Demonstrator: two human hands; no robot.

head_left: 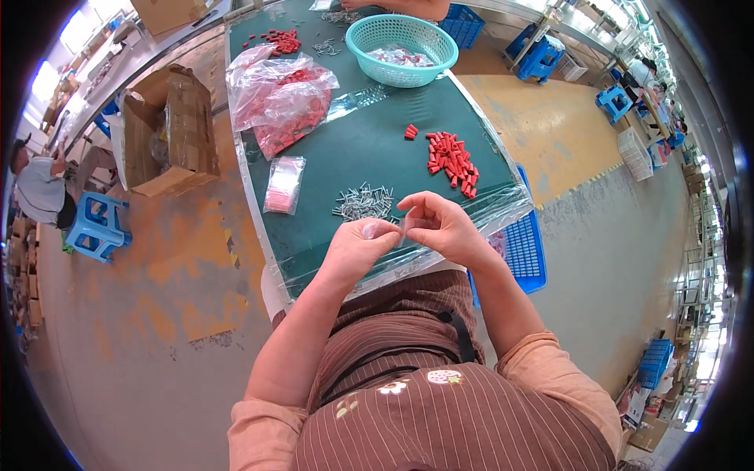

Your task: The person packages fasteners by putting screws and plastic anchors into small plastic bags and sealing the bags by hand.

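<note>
Over the near edge of the table, my left hand point(357, 247) is closed, with a bit of clear plastic showing at its fingers. My right hand point(446, 228) is pinched close beside it, thumb and fingertips at the same small clear plastic bag point(403, 229). What the bag contains is too small to make out. Just beyond my hands lies a heap of silver screws point(365, 202). To the right of them sits a pile of red plastic tubes point(452, 163), with a few more red tubes point(411, 132) apart from it. A stack of small clear bags point(283, 184) lies on the left.
A large bag of red tubes point(294, 118) lies at the table's left side. Farther back stands a turquoise basket point(402, 74) holding filled packets. Another person's arm point(408, 8) rests at the far end. Blue crates point(525, 251) and an open cardboard box point(184, 137) flank the table.
</note>
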